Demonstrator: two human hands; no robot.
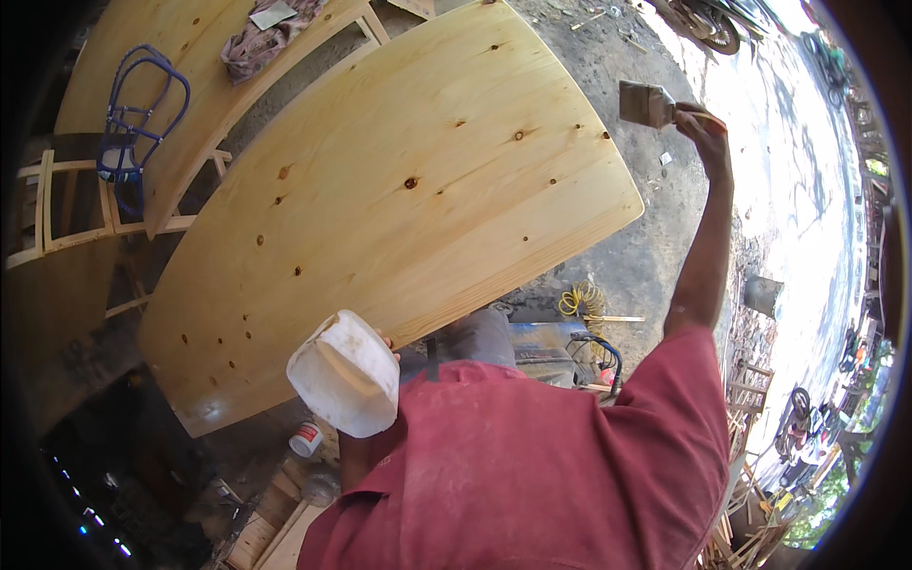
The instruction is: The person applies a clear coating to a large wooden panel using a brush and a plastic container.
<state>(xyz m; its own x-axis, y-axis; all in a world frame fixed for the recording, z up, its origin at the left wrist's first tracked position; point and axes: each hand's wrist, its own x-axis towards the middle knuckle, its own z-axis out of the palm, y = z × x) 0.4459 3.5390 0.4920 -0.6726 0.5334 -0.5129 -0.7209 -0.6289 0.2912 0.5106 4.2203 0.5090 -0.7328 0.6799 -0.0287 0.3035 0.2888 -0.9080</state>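
The wooden panel (380,228) is pale yellow, speckled with dark brown knots (411,183); the container (344,375) is white, the brush (646,104) brown, the shirt (532,456) maroon.

Harsh daylight bleaches the ground (798,209) at right; deep shadow fills the lower left; the fisheye rim curves into black.

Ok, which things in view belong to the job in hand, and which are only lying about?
Apparently for the job:
wide brush, in the right hand
white plastic container, in the left hand
large wooden panel

Apparently just lying about:
yellow coil
crumpled cloth
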